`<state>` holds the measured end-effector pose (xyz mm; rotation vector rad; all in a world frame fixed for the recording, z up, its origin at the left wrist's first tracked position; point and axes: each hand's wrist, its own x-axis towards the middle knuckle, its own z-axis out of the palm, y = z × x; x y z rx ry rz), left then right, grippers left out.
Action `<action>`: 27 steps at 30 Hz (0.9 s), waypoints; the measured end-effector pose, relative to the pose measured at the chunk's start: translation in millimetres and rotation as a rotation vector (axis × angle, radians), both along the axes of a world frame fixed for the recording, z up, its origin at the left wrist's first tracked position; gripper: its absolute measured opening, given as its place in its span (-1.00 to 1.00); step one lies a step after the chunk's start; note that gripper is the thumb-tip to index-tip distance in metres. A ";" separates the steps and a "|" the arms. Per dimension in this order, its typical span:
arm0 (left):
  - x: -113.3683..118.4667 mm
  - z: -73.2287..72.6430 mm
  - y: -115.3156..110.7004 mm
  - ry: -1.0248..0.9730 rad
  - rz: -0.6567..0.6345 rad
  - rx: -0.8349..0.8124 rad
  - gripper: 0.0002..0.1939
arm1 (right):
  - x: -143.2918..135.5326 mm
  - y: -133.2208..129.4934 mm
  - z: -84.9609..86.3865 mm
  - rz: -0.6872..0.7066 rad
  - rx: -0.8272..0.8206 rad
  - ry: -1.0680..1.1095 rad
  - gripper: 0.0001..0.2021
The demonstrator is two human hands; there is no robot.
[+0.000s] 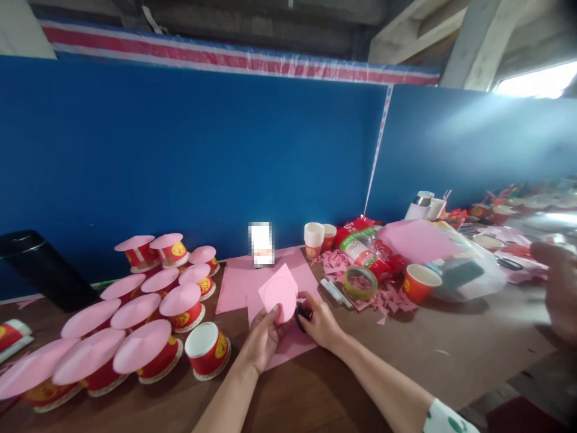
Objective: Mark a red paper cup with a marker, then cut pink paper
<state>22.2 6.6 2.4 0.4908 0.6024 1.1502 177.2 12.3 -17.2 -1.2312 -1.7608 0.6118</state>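
My left hand (264, 340) pinches a piece of pink paper (280, 287), thumb on top. A circle outline shows on it; its upper part still has pointed corners, while the lower edge is rounded. In my right hand (321, 322) is a pair of scissors with black handles (301, 316), close to the paper's right edge; the blades are mostly hidden. Beneath both hands lie larger pink paper sheets (234, 282). To the left stand several red paper cups topped with pink paper cones (142, 346), and one uncovered red cup (207, 349).
Pink paper scraps (392, 299), a tape roll (360, 282), white markers (336, 293) and a red plastic bag (365, 246) lie to the right. An orange cup (421, 282) stands beside them. A black bottle (42, 270) is far left. Another person's blurred hand (559, 288) shows at right.
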 end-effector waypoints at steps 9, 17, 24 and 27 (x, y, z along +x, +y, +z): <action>2.5 -3.6 -0.2 0.035 -0.003 0.081 -0.80 | 1.7 1.7 -4.7 0.019 0.049 -0.017 -0.64; 0.6 -2.6 -6.7 0.068 0.032 0.146 -0.79 | 3.3 0.2 -2.7 0.037 0.045 -0.010 -0.66; -7.3 -0.3 -11.5 0.109 0.124 0.068 -0.81 | 2.0 -1.9 2.2 0.012 -0.007 0.112 -0.68; -7.9 1.7 -10.7 0.110 0.158 0.062 -0.80 | 1.2 -2.4 3.2 0.010 -0.016 0.159 -0.67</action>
